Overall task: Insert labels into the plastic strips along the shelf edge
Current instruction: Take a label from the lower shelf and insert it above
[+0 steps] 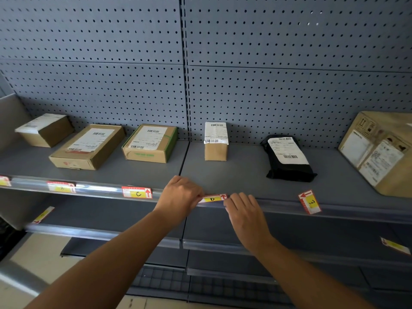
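Head view: D label [212,199] ends under hands

Two bare forearms and two bare hands are the only parts of the person in view. The left hand [179,196] and the right hand [246,216] wear no gloves. No rings show on the fingers [242,197], and no watch, bracelet or band shows at either wrist. Both forearms are uncovered along their whole visible length, down to the bottom edge of the view, with no sleeve or cuff in sight. The fingernails that can be made out look short and unpainted. No tattoos, plasters or other markings show.
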